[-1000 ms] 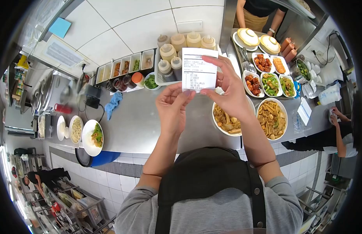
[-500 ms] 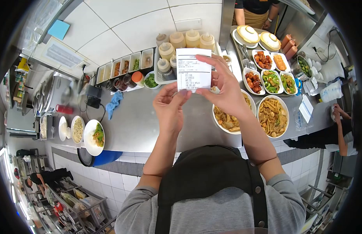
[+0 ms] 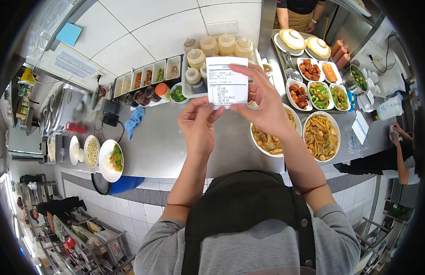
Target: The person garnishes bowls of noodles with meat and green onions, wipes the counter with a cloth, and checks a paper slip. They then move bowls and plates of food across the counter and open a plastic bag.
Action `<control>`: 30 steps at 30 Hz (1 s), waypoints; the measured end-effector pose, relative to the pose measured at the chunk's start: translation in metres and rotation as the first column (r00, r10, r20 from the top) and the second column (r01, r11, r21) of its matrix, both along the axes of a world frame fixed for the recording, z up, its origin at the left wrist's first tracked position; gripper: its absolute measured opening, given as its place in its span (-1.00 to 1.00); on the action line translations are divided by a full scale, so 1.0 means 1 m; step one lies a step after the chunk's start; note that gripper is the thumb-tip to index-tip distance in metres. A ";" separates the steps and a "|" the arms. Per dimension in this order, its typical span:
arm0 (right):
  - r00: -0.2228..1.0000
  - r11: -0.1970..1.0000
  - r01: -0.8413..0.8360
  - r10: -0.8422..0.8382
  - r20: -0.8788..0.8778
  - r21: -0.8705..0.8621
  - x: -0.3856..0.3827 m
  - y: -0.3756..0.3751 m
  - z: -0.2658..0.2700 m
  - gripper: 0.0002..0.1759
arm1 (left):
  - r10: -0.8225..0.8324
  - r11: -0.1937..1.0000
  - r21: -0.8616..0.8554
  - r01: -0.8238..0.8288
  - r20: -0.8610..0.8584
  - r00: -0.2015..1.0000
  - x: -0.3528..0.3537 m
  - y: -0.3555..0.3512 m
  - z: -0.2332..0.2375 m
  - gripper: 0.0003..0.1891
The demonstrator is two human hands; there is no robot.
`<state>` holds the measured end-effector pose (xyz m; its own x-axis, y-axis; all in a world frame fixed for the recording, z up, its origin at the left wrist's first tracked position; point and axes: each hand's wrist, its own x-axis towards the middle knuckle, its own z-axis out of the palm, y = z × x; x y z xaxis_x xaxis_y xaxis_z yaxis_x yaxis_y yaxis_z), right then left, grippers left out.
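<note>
White paper slip (image 3: 227, 85); pinched by left hand (image 3: 196, 130), right hand (image 3: 268, 101); likely reading, next needing steadiness; crumpled blue cloth (image 3: 135, 122) left of grip

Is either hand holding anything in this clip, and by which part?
A printed paper receipt. The left hand pinches its bottom edge near the left corner; the right hand grips its right side, index finger across the upper front.

Bright light is softly reflected by the stainless-steel counter (image 3: 153, 151); outer edges are bowed and blackened by fisheye distortion; fine print on the receipt (image 3: 228, 83) is blurred.
</note>
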<state>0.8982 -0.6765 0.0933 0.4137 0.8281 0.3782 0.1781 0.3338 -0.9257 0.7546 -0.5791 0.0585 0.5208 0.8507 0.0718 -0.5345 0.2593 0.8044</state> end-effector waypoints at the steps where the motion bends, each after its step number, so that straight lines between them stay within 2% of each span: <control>1: 1.000 1.000 -0.006 0.006 -0.003 0.000 0.000 0.000 0.000 -0.20 | -0.006 1.000 -0.031 0.007 0.027 1.000 -0.001 0.002 0.001 -0.80; 2: 1.000 1.000 0.002 -0.002 0.000 -0.002 0.000 0.000 0.001 -0.20 | -0.011 0.998 -0.062 0.014 0.054 0.998 -0.001 0.002 0.002 -0.80; 11: 0.998 1.000 0.010 -0.009 0.055 -0.024 0.001 0.004 -0.004 -0.20 | 0.031 0.999 0.032 -0.027 -0.132 0.991 0.003 0.003 0.005 -0.72; 20: 0.998 0.999 0.029 -0.028 0.052 -0.015 0.000 0.005 -0.006 -0.20 | 0.034 0.999 0.025 -0.032 -0.118 0.992 0.004 0.004 0.002 -0.72; 26: 0.998 0.999 0.039 -0.038 0.054 -0.017 -0.001 0.004 -0.007 -0.20 | 0.058 0.996 0.080 -0.048 -0.118 0.991 0.005 0.002 0.002 -0.73; 30: 0.998 0.999 0.046 -0.046 0.043 -0.007 -0.001 0.002 -0.009 -0.20 | 0.037 0.999 0.010 -0.036 -0.042 0.998 0.005 0.002 0.000 -0.73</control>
